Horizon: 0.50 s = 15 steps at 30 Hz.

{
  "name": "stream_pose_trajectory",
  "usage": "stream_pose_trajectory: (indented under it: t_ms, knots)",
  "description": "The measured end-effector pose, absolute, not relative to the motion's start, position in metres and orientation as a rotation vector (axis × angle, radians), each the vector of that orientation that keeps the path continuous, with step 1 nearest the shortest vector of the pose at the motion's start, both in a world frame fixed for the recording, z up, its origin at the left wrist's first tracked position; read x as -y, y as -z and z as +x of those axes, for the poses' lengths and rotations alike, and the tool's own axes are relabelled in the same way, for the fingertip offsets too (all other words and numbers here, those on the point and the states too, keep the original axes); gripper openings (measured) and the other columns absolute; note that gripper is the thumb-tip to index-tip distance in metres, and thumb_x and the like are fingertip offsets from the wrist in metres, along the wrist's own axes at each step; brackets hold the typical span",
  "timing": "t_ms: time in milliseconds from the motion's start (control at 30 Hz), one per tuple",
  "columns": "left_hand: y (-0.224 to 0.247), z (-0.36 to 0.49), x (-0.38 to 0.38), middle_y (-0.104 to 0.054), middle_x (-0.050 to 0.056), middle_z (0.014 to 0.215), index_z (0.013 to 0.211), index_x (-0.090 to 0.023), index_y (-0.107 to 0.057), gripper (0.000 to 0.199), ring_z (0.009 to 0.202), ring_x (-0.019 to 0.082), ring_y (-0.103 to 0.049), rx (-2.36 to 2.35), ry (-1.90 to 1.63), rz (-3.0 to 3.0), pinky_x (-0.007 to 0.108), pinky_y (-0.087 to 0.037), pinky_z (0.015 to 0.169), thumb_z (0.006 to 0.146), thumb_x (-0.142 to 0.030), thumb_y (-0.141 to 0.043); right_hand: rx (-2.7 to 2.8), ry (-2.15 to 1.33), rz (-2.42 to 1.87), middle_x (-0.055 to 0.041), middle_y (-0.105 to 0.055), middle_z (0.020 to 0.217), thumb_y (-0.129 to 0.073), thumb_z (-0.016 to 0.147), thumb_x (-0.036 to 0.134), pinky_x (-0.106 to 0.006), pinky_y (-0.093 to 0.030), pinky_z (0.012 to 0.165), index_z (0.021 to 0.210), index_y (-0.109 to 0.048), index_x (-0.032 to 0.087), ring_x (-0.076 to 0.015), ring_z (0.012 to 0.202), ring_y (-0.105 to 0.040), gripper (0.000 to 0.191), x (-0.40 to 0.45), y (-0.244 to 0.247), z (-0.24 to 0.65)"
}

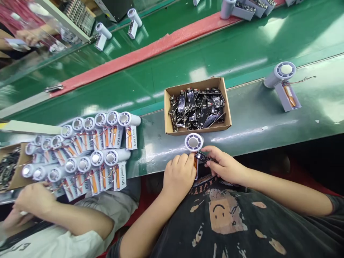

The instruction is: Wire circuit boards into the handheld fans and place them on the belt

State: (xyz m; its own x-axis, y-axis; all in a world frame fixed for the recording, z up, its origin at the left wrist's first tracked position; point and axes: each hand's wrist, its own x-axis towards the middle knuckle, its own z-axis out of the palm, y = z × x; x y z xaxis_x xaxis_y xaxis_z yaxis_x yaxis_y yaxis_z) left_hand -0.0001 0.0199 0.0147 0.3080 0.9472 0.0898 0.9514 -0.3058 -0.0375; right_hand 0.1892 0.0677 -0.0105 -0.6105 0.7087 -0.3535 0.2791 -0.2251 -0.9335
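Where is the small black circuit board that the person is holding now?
In the head view, the black circuit board is pinched in the right hand, just below the cardboard box and beside the white mini fan held by the left hand.

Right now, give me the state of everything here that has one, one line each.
Left hand: closed around the held fan.
Right hand: pinching a black circuit board.
Held fan: round face up, against the left hand.
Cardboard box: open, full of loose circuit boards.
Lone fan: resting on the green belt, thin wire loose.
Fan rows: packed side by side, orange batteries showing.
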Motion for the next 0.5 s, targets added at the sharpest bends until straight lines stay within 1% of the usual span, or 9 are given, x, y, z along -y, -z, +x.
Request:
stream_pose_trajectory:
  t_ms: [33, 100, 167, 233, 267, 333, 400, 433, 500]
  knots:
    - [-0.016, 0.001, -0.022, -0.065, 0.004, 0.077, 0.110, -0.015, -0.065, 0.027, 0.072, 0.024, -0.062, 1.860, 0.084, -2.493, 0.036, -0.046, 0.059, 0.088, -0.013, -0.050, 1.796, -1.778, -1.161, -0.0037, -0.063, 0.098, -0.046, 0.089, 0.017, -0.031, -0.054, 0.069, 0.132, -0.046, 0.023, -0.0117, 0.068, -0.061, 0.043, -0.067, 0.011, 0.190]
    - [-0.018, -0.001, -0.025, -0.069, 0.005, 0.084, 0.110, -0.015, -0.066, 0.025, 0.076, 0.023, -0.065, 1.967, 0.163, -2.602, 0.035, -0.050, 0.063, 0.092, -0.016, -0.048, 1.941, -1.549, -1.124, -0.0079, -0.063, 0.110, -0.046, 0.089, 0.016, -0.038, -0.055, 0.084, 0.130, -0.051, 0.022, -0.0169, 0.087, -0.064, 0.042, -0.066, 0.012, 0.192]
    - [-0.020, -0.008, -0.024, -0.072, 0.006, 0.092, 0.117, -0.015, -0.064, 0.028, 0.081, 0.020, -0.067, 2.012, 0.347, -2.733, 0.032, -0.054, 0.069, 0.096, -0.018, -0.045, 2.032, -1.426, -1.095, -0.0087, -0.063, 0.111, -0.045, 0.091, 0.016, -0.042, -0.053, 0.093, 0.126, -0.056, 0.023, -0.0201, 0.100, -0.063, 0.038, -0.066, 0.012, 0.194]
    - [-0.020, -0.016, -0.021, -0.074, 0.006, 0.098, 0.123, -0.016, -0.061, 0.032, 0.084, 0.017, -0.069, 1.947, 0.580, -2.782, 0.029, -0.055, 0.074, 0.098, -0.016, -0.042, 2.055, -1.400, -1.096, -0.0084, -0.065, 0.110, -0.045, 0.091, 0.016, -0.043, -0.053, 0.096, 0.123, -0.059, 0.022, -0.0206, 0.103, -0.064, 0.036, -0.068, 0.011, 0.195]
    - [-0.020, -0.020, -0.020, -0.074, 0.005, 0.098, 0.124, -0.017, -0.060, 0.033, 0.084, 0.016, -0.069, 1.870, 0.642, -2.777, 0.029, -0.054, 0.075, 0.097, -0.014, -0.042, 2.043, -1.402, -1.103, -0.0084, -0.065, 0.110, -0.045, 0.091, 0.015, -0.043, -0.053, 0.096, 0.123, -0.060, 0.022, -0.0206, 0.104, -0.064, 0.036, -0.068, 0.011, 0.196]
    - [-0.018, -0.026, -0.020, -0.074, 0.004, 0.095, 0.122, -0.017, -0.061, 0.032, 0.081, 0.017, -0.068, 1.668, 0.610, -2.752, 0.030, -0.053, 0.072, 0.095, -0.011, -0.045, 1.996, -1.407, -1.118, -0.0082, -0.066, 0.114, -0.046, 0.090, 0.014, -0.043, -0.052, 0.099, 0.123, -0.061, 0.022, -0.0209, 0.109, -0.064, 0.037, -0.069, 0.011, 0.196]
    - [-0.015, -0.029, -0.025, -0.073, 0.005, 0.090, 0.119, -0.017, -0.062, 0.030, 0.078, 0.019, -0.066, 1.493, 0.544, -2.665, 0.032, -0.051, 0.071, 0.091, -0.011, -0.053, 1.966, -1.406, -1.123, -0.0075, -0.067, 0.115, -0.048, 0.089, 0.013, -0.043, -0.052, 0.101, 0.122, -0.062, 0.022, -0.0208, 0.111, -0.064, 0.037, -0.070, 0.011, 0.197]
    - [-0.014, -0.030, -0.030, -0.072, 0.006, 0.094, 0.120, -0.018, -0.061, 0.031, 0.083, 0.021, -0.065, 1.449, 0.545, -2.596, 0.034, -0.051, 0.074, 0.089, -0.013, -0.058, 1.964, -1.399, -1.126, -0.0071, -0.068, 0.115, -0.049, 0.088, 0.013, -0.043, -0.052, 0.100, 0.121, -0.063, 0.023, -0.0208, 0.110, -0.065, 0.037, -0.071, 0.012, 0.197]
    - [-0.012, -0.030, -0.041, -0.069, 0.012, 0.110, 0.125, -0.019, -0.058, 0.041, 0.103, 0.027, -0.063, 1.421, 0.565, -2.509, 0.040, -0.050, 0.088, 0.085, -0.019, -0.066, 1.970, -1.382, -1.131, -0.0071, -0.069, 0.115, -0.050, 0.087, 0.014, -0.044, -0.052, 0.099, 0.120, -0.065, 0.023, -0.0209, 0.107, -0.066, 0.037, -0.072, 0.012, 0.197]
